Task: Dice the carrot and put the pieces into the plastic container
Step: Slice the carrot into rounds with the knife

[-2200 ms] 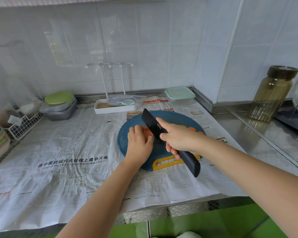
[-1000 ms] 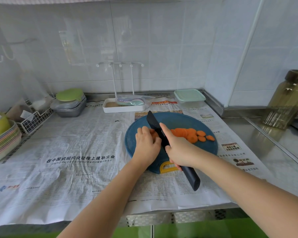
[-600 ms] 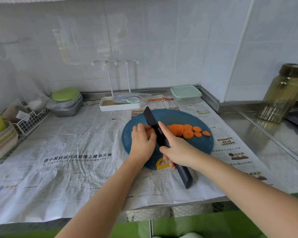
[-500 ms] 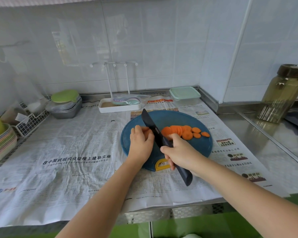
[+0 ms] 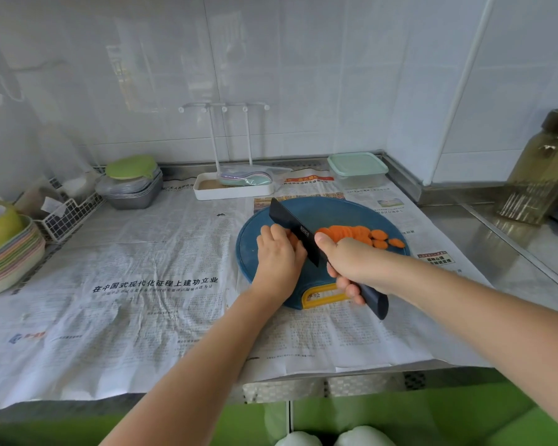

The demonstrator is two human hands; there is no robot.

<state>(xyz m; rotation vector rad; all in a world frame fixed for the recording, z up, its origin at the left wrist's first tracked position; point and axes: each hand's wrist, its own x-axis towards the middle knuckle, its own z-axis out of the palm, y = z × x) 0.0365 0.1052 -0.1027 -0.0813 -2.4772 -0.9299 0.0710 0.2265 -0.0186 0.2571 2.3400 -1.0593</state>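
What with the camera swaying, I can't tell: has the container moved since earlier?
No. The container still sits just behind the board's far right edge, by the wall corner, as in the earlier pictures.

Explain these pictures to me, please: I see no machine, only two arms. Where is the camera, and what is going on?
There is no machine here: a person works with bare hands. One wide-angle camera worn on the head looks down at them, so this is the only view. Newspaper covers the counter. On it lies a round blue cutting board, with orange carrot slices on its right side. The right hand grips a black knife, its blade angled over the board. The left hand curls beside the blade, probably over the uncut carrot, which is hidden under its fingers. Behind the board stands the plastic container, with its mint lid on.
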